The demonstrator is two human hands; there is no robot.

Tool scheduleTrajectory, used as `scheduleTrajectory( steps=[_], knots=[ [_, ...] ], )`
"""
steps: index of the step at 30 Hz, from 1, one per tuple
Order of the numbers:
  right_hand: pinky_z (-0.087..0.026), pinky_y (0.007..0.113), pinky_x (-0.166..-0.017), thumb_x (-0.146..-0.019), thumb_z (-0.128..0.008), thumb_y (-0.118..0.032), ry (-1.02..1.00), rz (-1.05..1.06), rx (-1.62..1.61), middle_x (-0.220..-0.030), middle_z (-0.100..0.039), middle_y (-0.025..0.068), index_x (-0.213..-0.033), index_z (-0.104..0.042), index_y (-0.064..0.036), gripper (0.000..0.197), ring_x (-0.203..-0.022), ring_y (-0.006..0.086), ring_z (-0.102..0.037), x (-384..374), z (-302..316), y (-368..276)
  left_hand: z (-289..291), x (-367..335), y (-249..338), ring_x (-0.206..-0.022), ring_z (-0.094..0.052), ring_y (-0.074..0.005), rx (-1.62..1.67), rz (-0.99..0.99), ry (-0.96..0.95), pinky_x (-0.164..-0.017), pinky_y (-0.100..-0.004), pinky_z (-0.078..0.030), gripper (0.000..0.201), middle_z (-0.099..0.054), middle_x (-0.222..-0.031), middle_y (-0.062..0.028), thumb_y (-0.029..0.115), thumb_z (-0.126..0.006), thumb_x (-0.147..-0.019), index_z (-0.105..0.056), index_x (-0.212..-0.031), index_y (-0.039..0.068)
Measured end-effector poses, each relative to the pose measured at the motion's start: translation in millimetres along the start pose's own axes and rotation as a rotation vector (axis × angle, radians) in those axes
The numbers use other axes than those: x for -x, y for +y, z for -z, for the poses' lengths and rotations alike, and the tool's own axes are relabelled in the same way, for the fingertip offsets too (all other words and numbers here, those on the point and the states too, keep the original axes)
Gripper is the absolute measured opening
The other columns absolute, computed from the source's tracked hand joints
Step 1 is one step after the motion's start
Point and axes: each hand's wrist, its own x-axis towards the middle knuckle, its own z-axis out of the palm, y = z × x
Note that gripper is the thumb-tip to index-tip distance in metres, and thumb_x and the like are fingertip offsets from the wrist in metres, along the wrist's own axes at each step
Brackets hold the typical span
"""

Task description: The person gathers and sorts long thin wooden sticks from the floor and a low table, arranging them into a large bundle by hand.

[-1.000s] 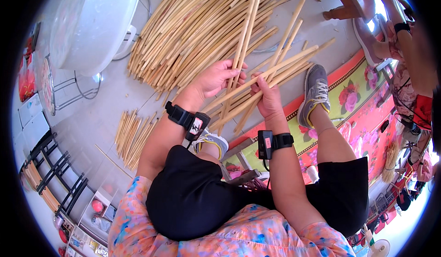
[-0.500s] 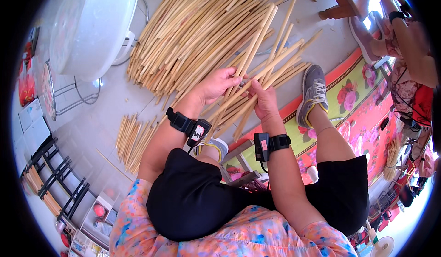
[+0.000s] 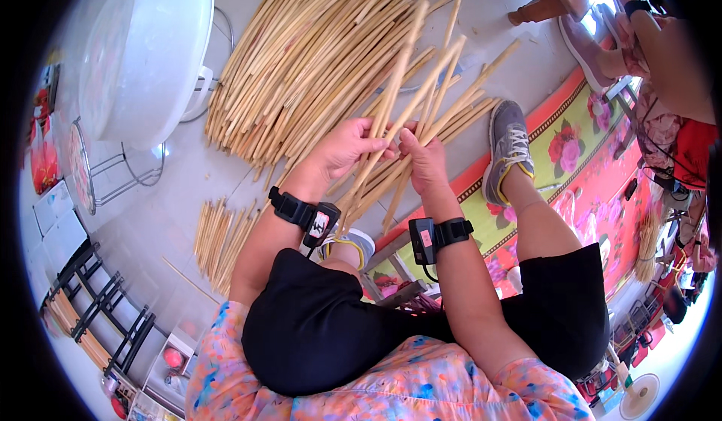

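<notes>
Pale, thin wooden sticks (image 3: 400, 63) rise from my left hand (image 3: 352, 148), whose thumb and fingers close around them. My right hand (image 3: 426, 164) is right beside it, fingers closed on a slanting stick (image 3: 438, 72) that crosses in front of the others. Both hands nearly touch at the fingertips. Below and beyond them, several more sticks (image 3: 481, 112) lie fanned out between my shoes. Some fingers of the right hand are hidden behind the sticks.
A large pile of sticks (image 3: 316, 60) covers the floor ahead, and a smaller bundle (image 3: 218, 237) lies to the left. A white tub (image 3: 150, 60) stands far left. On the right are a floral mat (image 3: 568, 158), a wooden furniture leg (image 3: 538, 9) and another person's arm (image 3: 669, 60).
The stick at my right hand has swung to a steeper slant, its far end moving left. Both hands stay close together, and the whole view has shifted slightly.
</notes>
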Motion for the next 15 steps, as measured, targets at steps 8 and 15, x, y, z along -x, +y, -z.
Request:
scheduleTrajectory(
  steps=[8,15],
  knots=[
    [-0.038,0.024,-0.048,-0.087,-0.062,-0.02,0.063,-0.096,-0.176,-0.067,-0.05,0.0,-0.098,-0.054,-0.0075,0.018,-0.053,0.0098,-0.046,-1.4,5.1,-8.5,24.6,5.3,17.7,-0.077,-0.064,-0.0171,0.15,-0.161,0.203,-0.068,-0.0252,-0.053,0.025,-0.064,-0.09,-0.0112,0.006,-0.057,-0.087,-0.055,-0.111,0.0],
    [-0.032,0.025,-0.05,-0.091,-0.054,-0.025,0.126,-0.055,-0.428,-0.06,-0.032,-0.0042,-0.097,-0.053,-0.0095,0.017,-0.05,0.0084,-0.033,-19.2,49.2,-26.1,37.1,11.2,25.4,-0.073,-0.059,-0.0113,-0.046,-0.154,0.305,-0.064,-0.023,-0.05,0.028,-0.06,-0.089,-0.0053,0.006,-0.059,-0.087,-0.056,-0.114,0.0]
  ],
)
